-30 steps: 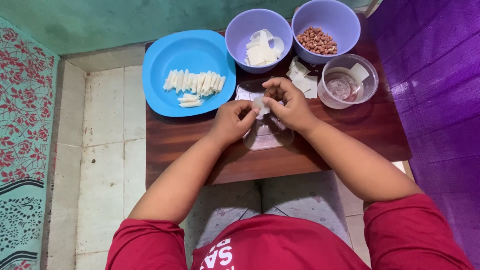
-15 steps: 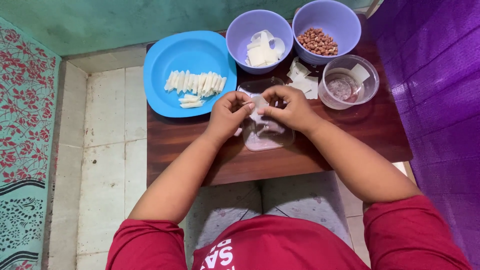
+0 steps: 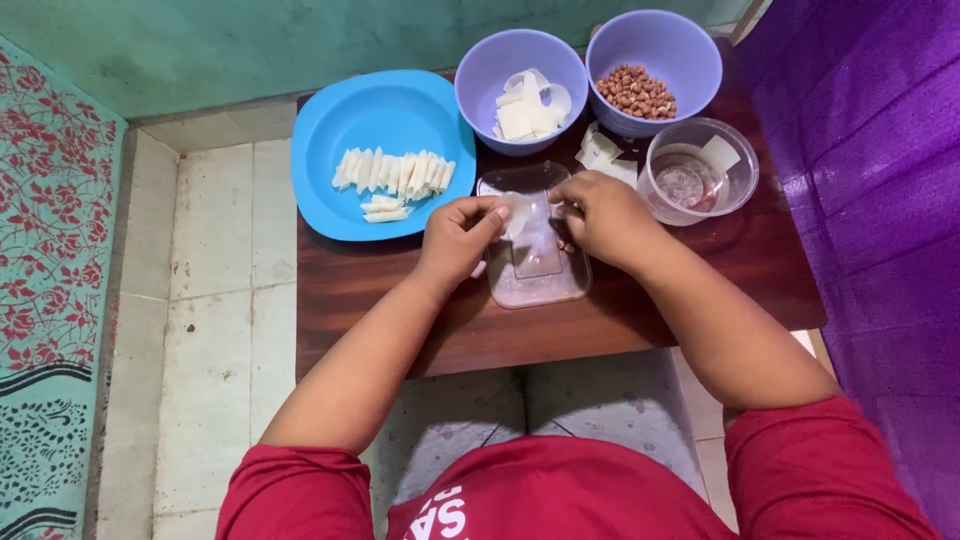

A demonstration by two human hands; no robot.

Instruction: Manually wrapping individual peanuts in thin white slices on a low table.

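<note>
My left hand (image 3: 458, 238) and my right hand (image 3: 600, 215) meet over a clear plastic lid (image 3: 535, 270) lying on the small dark wooden table (image 3: 380, 310). Between their fingertips they pinch a thin white wrapper strip (image 3: 520, 212). To the left, a blue plate (image 3: 375, 125) carries a row of several rolled white pieces (image 3: 395, 172). A purple bowl (image 3: 485, 75) behind the hands holds cut white wrapper strips (image 3: 528, 108). A second purple bowl (image 3: 690, 55) holds peanuts (image 3: 636, 92).
A small clear round container (image 3: 700, 180) with a little liquid and a white scrap stands at the right. Loose white strips (image 3: 603, 155) lie beside it. Purple cloth (image 3: 880, 180) hangs on the right, a patterned mat (image 3: 50, 260) lies left on the tiled floor (image 3: 210, 290).
Both hands have shifted slightly toward me over the clear lid and are now spreading the white strip between their fingertips. The bowls and plate stay put.
</note>
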